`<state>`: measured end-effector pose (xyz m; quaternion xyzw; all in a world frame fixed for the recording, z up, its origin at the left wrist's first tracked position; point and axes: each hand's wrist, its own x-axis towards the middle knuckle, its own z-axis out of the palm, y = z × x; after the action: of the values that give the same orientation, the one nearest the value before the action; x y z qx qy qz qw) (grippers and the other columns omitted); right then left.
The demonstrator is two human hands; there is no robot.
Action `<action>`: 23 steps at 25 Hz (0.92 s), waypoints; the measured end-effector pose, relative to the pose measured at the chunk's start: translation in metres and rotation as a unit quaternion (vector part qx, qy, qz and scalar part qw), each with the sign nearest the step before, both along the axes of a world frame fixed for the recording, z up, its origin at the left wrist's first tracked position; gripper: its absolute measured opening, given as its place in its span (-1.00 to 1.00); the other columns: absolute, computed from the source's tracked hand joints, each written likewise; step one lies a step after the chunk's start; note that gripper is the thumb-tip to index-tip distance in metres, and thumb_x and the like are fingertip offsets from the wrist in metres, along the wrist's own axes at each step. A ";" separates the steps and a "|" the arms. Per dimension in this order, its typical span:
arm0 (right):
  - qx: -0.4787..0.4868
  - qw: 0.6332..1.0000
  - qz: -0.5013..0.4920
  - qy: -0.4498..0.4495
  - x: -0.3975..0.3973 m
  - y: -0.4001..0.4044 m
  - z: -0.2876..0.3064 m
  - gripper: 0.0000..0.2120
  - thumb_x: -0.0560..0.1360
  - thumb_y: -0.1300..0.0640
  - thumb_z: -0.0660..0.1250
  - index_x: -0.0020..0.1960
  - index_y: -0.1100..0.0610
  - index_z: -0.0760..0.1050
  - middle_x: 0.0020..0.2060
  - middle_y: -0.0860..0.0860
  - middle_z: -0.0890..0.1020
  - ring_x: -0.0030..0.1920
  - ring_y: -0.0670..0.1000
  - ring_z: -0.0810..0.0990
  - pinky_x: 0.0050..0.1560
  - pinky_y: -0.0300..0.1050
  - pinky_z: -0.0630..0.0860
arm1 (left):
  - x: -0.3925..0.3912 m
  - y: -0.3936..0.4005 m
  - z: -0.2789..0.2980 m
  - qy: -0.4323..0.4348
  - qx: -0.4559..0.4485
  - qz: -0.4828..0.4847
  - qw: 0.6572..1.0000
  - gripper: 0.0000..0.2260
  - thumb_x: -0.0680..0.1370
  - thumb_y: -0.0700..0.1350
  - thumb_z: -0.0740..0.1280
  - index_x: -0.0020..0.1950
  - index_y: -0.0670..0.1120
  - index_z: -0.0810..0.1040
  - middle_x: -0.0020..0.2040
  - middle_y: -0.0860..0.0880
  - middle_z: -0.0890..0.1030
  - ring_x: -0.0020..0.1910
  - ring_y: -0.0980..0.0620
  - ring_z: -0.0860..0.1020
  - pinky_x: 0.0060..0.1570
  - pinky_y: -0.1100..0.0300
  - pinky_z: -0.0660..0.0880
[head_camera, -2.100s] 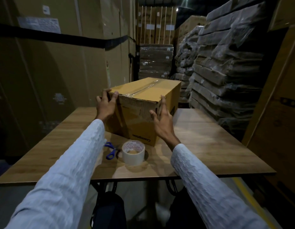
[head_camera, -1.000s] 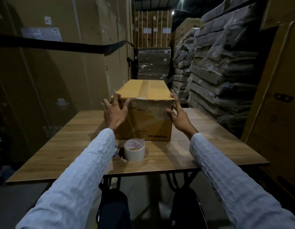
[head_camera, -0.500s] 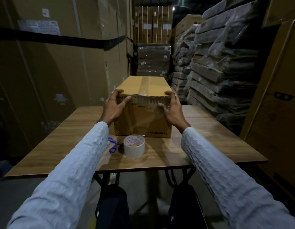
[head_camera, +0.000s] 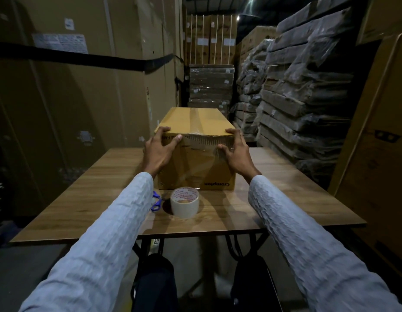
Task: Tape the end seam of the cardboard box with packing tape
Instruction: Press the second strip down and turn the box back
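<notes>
A brown cardboard box (head_camera: 195,167) stands on the wooden table (head_camera: 274,199), its near end face toward me, clear tape running along its top seam and over the near edge. My left hand (head_camera: 158,149) holds the box's upper left corner, fingers over the top edge and thumb on the end face. My right hand (head_camera: 235,152) holds the upper right corner the same way, thumb pressing on the taped end face. A roll of packing tape (head_camera: 184,202) lies flat just in front of the box. Blue-handled scissors (head_camera: 156,201) lie left of the roll, partly hidden by my left sleeve.
Tall cardboard cartons rise close on the left (head_camera: 71,97) and right (head_camera: 380,131). Wrapped flat packs (head_camera: 303,97) are stacked behind the table on the right, with a pallet stack (head_camera: 210,86) straight ahead. The table's near edge is just past the tape roll.
The box has been turned from skewed to square with its end face toward me. Both hands shifted from its sides to its upper near corners and now hold there.
</notes>
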<state>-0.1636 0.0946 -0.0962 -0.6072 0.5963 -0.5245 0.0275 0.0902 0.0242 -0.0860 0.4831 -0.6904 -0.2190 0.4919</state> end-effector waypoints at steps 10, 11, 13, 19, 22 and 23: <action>0.002 1.000 0.003 -0.004 -0.001 -0.001 -0.002 -0.54 0.59 0.04 0.40 0.41 -0.07 0.30 0.40 0.08 0.41 0.28 0.00 0.43 0.27 0.27 0.55 | -0.004 0.005 0.008 -0.020 -0.021 0.002 1.000 -0.56 0.56 0.28 0.35 0.36 0.12 0.45 0.37 -0.21 0.45 0.31 -0.28 0.47 0.20 -0.16 0.51; 0.004 1.000 0.005 -0.006 -0.001 0.000 -0.001 -0.54 0.59 0.04 0.40 0.41 -0.08 0.30 0.40 0.08 0.41 0.28 0.01 0.44 0.27 0.27 0.55 | -0.005 0.007 0.007 -0.025 -0.022 0.008 0.999 -0.56 0.56 0.28 0.34 0.36 0.12 0.45 0.37 -0.21 0.42 0.32 -0.30 0.46 0.22 -0.20 0.50; 0.006 1.000 0.007 -0.013 -0.001 0.001 -0.001 -0.54 0.59 0.03 0.40 0.41 -0.10 0.29 0.40 0.09 0.41 0.31 0.08 0.46 0.26 0.27 0.56 | -0.007 0.010 0.004 -0.029 -0.037 0.016 0.999 -0.55 0.58 0.27 0.32 0.39 0.09 0.44 0.41 -0.19 0.36 0.34 -0.32 0.45 0.24 -0.22 0.48; 0.003 1.000 0.004 -0.013 0.003 0.003 -0.001 -0.52 0.60 0.04 0.39 0.44 -0.08 0.28 0.43 0.12 0.39 0.34 0.16 0.47 0.26 0.22 0.57 | -0.015 0.008 -0.009 -0.052 -0.079 0.032 0.995 -0.54 0.64 0.21 0.25 0.48 0.06 0.34 0.64 -0.12 0.07 0.51 -0.31 0.30 0.43 -0.30 0.29; 0.009 1.000 -0.005 -0.003 -0.001 -0.001 -0.001 -0.51 0.60 0.01 0.38 0.45 -0.07 0.27 0.44 0.16 0.35 0.38 0.21 0.45 0.30 0.20 0.53 | -0.014 0.004 -0.008 -0.075 -0.085 0.042 0.993 -0.53 0.63 0.25 0.23 0.48 0.09 0.33 0.66 -0.07 0.04 0.54 -0.30 0.26 0.43 -0.28 0.25; 0.018 1.000 -0.018 0.005 0.000 0.000 0.000 -0.53 0.60 -0.05 0.36 0.44 -0.09 0.27 0.46 0.16 0.32 0.40 0.24 0.43 0.32 0.21 0.50 | -0.014 0.003 -0.007 -0.104 -0.095 0.061 0.988 -0.53 0.63 0.28 0.21 0.47 0.10 0.35 0.66 -0.05 0.04 0.57 -0.28 0.21 0.46 -0.30 0.19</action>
<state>-0.1633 0.0943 -0.0960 -0.5987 0.6164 -0.5108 0.0264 0.0765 0.0272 -0.0926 0.4956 -0.7247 -0.0706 0.4734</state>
